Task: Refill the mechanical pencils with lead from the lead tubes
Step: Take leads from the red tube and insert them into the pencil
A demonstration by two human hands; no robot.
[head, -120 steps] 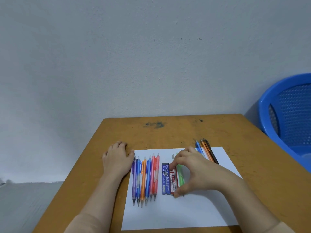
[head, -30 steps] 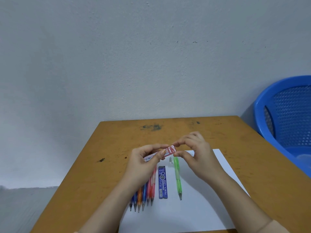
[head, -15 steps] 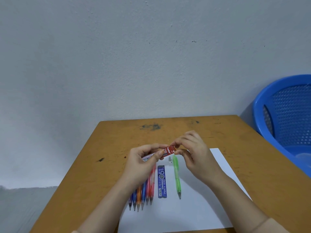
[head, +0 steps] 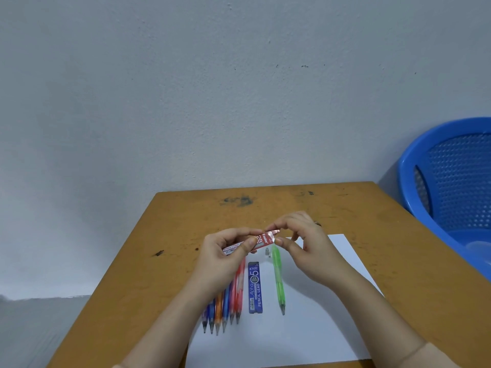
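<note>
Above the green pencil (head: pixel 279 282), left hand (head: pixel 221 261) fingers gripped a red lead tube (head: pixel 262 240); right hand (head: pixel 310 251) fingers pinched its cap (head: pixel 276 232).

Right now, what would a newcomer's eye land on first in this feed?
Above the table, the left hand grips the red lead tube and the right hand pinches its right end. Beneath them on the white paper lie a row of coloured pencils, a blue lead tube and a green pencil. A blue basket stands far right.
</note>
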